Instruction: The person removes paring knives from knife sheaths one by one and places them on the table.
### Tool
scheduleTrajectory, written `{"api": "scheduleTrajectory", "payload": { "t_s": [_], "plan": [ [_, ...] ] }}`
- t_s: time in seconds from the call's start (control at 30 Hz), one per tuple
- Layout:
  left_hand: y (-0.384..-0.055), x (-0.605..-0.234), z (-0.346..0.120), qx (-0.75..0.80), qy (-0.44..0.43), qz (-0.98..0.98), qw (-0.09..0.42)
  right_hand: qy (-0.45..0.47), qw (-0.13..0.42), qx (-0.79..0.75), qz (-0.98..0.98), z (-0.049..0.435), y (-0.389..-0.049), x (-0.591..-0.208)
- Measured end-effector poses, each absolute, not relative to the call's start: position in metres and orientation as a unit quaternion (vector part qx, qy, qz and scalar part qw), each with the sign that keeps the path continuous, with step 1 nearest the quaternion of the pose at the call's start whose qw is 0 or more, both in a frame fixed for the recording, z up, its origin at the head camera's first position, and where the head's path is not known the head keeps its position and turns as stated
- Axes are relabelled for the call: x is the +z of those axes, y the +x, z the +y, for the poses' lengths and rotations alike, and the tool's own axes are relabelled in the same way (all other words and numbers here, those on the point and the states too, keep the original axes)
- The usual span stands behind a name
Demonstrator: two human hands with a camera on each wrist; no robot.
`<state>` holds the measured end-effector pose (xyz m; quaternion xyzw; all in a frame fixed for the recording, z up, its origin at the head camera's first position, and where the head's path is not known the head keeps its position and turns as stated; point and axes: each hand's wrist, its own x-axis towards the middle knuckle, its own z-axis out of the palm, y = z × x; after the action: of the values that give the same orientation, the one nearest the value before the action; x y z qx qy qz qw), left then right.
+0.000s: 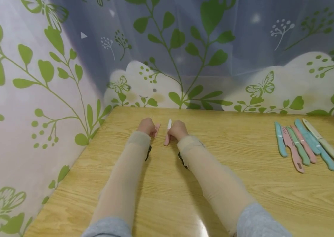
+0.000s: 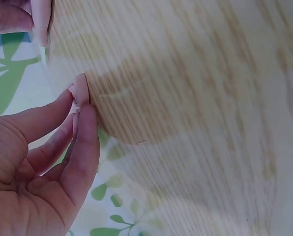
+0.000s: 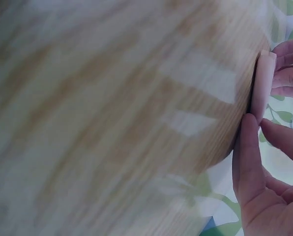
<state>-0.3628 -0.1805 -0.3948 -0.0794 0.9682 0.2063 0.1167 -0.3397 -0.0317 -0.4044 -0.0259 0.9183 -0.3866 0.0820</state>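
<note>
Near the far edge of the wooden table [image 1: 167, 184], my right hand [image 1: 179, 130] holds a small knife [image 1: 167, 139] with a pink handle and a pale blade. The blade points away from me. The pink handle [image 3: 263, 88] shows by the fingers in the right wrist view. To the left, my left hand [image 1: 147, 126] pinches a small flat pink piece [image 2: 81, 91] between thumb and fingers. Its kind is unclear, since the fingers cover much of it. A short gap separates the pink piece from the knife.
At the table's right lie several knives side by side: a blue one [image 1: 280, 140], a slotted pink one [image 1: 295, 158], a green one [image 1: 301, 151] and a long cream one [image 1: 324, 143] among them. A leaf-patterned curtain [image 1: 196, 65] hangs behind the table and along its left.
</note>
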Motion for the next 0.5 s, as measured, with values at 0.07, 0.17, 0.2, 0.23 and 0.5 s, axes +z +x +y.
{"api": "scheduleTrajectory", "payload": {
  "t_s": [0.07,0.17,0.2,0.23,0.5],
  "plan": [
    [-0.365,-0.395,-0.179,0.205,-0.082,0.968,0.122,-0.026,0.089,-0.396,0.913,-0.029,-0.339,-0.402],
    [-0.367,-0.393,-0.177,0.206,-0.084,0.967,0.125,-0.032,0.112,-0.393,0.912,-0.021,-0.340,-0.396],
    [-0.367,-0.392,-0.176,0.205,-0.082,0.967,0.126,-0.041,0.117,-0.381,0.916,-0.017,-0.340,-0.394],
    [-0.367,-0.392,-0.176,0.207,-0.081,0.967,0.126,-0.052,0.122,-0.367,0.921,-0.012,-0.340,-0.391],
    [-0.362,-0.393,-0.178,0.267,-0.099,0.949,0.134,-0.107,0.151,-0.305,0.934,0.047,-0.332,-0.368]
  ]
}}
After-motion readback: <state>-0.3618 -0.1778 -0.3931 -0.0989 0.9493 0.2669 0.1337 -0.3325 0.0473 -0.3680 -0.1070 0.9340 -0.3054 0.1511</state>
